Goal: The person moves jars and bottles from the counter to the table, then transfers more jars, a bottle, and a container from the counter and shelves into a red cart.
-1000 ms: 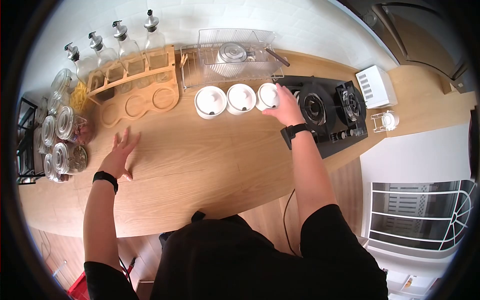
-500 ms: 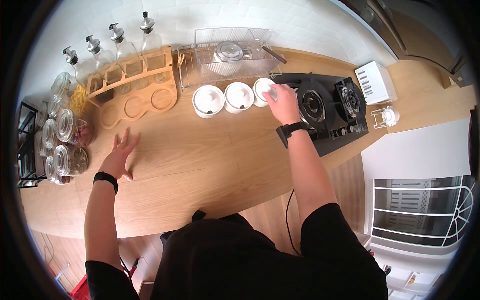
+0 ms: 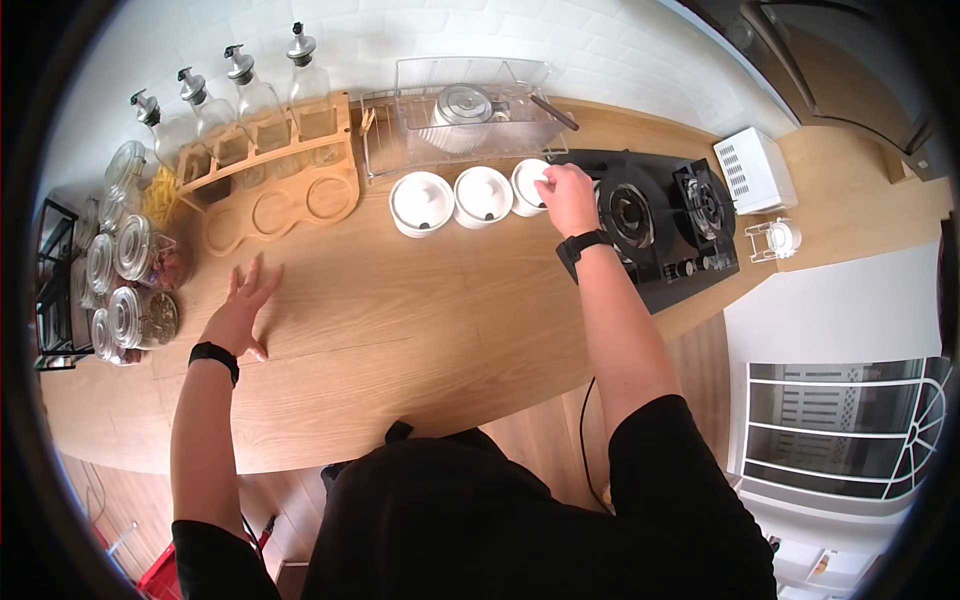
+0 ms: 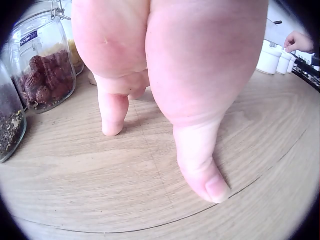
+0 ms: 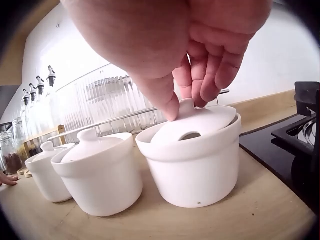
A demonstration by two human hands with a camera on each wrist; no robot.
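Lid handling is the apparent step. The right hand pinches the knob of a white lid, tilted in the mouth of the ceramic pot beside the gas cooktop. The left hand rests, fingers spread, on the counter. The next move likely calls for a steady pinch. Fingers partly cover the knob; the pot's interior is hidden.

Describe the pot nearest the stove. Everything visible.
The pot is round, white, glossy, ceramic-looking, with a thickened rim and a small dark spot near the base. Its lid has a knob and an edge notch. The right hand pinches the knob; I can't tell whether the lid is fully seated. The pot stands upright on the wooden counter, beside the stove, ending a row with two similar pots.
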